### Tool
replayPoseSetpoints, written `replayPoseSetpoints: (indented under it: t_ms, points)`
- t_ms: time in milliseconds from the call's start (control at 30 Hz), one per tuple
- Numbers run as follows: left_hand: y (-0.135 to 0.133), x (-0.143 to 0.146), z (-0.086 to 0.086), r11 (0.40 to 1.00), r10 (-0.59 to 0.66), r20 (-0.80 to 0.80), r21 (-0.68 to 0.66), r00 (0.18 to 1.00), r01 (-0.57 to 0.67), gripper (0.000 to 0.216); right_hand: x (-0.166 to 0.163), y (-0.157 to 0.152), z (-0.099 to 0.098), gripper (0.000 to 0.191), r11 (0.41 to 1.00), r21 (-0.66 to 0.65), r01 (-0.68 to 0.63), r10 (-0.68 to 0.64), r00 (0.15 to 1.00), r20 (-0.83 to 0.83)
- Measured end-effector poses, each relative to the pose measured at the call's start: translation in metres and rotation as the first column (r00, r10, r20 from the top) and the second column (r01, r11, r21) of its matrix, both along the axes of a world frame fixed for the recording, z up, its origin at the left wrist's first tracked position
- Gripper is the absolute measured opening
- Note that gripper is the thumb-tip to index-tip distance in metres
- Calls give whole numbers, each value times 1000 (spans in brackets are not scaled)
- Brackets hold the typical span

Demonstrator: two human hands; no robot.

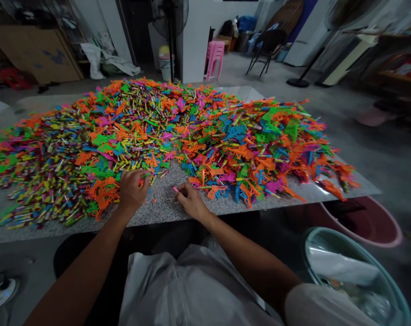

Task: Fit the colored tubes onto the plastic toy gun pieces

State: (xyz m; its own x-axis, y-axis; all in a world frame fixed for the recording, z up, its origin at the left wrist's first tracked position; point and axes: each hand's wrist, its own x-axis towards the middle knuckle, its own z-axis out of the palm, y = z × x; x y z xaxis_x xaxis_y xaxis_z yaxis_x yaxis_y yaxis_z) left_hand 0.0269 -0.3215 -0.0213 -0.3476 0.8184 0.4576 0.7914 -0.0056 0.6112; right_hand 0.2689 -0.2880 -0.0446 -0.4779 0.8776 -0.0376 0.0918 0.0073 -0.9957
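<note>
My left hand (pixel 133 189) is closed at the front edge of the left heap, its fingers bent around something small with green and pink showing; its kind is hidden. To the right, my right hand (pixel 191 201) pinches a small pink tube (pixel 175 189) between thumb and fingers, over bare tabletop. Beside my left hand lie orange toy guns (pixel 103 194) of thin plastic. Small coloured tubes (pixel 55 174), mostly yellow and blue, spread across the left heap. The right heap holds toy guns (pixel 256 154) in orange, green, blue and pink, several with tubes among them.
The heaps lie on a speckled grey table (pixel 164 206). Below its right end stand a pink basin (pixel 392 226) and a teal tub (pixel 314 235) with plastic bags inside. Farther back are pink stools (pixel 215 56), a black chair (pixel 268 45) and a standing fan (pixel 171 36).
</note>
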Motion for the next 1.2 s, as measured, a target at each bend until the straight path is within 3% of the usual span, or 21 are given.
replayPoseSetpoints:
  t_ms: [67, 133, 200, 233, 300, 467, 900, 1067, 1200]
  points:
    - [-3, 7, 9, 997, 64, 410, 1, 910, -71, 22, -6, 1, 15, 25, 999, -28, -20, 17, 995, -100]
    - [-8, 18, 17, 1000, 22, 755, -28, 656, -2, 27, -14, 2, 28, 29, 998, -33, -53, 46, 983, -179]
    - [-13, 28, 25, 995, -31, 913, -9, 408, 96, 33, -23, 3, 38, 33, 996, -23, -90, 82, 965, -248]
    - [-15, 33, 28, 993, -45, 942, 4, 332, 121, 36, -27, 3, 40, 34, 994, -18, -104, 95, 956, -278]
    - [-18, 40, 32, 994, -52, 961, 22, 272, 111, 40, -34, 3, 42, 35, 992, -19, -121, 109, 939, -325]
    - [-21, 48, 34, 999, -20, 962, 11, 271, 35, 45, -41, -1, 37, 39, 990, -55, -129, 98, 915, -392]
    - [-26, 55, 36, 997, 22, 924, -48, 382, 59, 52, -34, -3, 28, 33, 997, 29, -67, 73, 939, -337]
    - [-27, 56, 37, 996, 18, 920, -49, 391, 71, 51, -33, -3, 31, 38, 996, -57, -72, 45, 923, -382]
    - [-27, 58, 36, 996, 20, 909, -56, 417, 75, 50, -30, -1, 35, 38, 997, -28, -74, 60, 932, -358]
